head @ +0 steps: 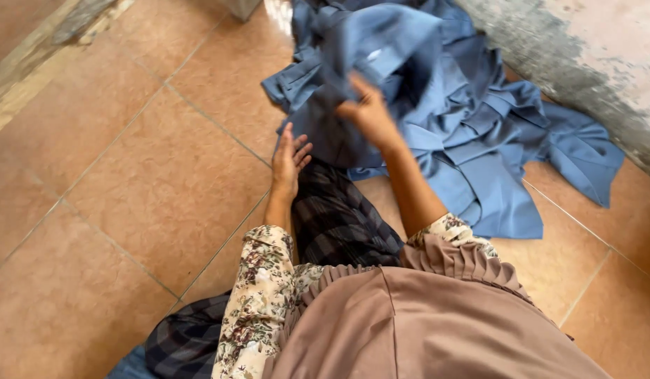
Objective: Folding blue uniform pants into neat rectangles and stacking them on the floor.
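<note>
Nearest the camera, a mauve pleated cloth (423,323) and floral sleeves (262,295) fill the foreground, with a dark plaid cloth (339,217) beyond them on the tiled floor (128,182). The left hand (290,160) lies flat, fingers spread, at the plaid cloth's edge. Farther out, the right hand (367,112) grips a fold of the heaped blue garments (465,126), which lie against a rough grey wall (585,63).

tiled floor (128,182) | bears: heap of blue garments (472,133), by the wall
</note>
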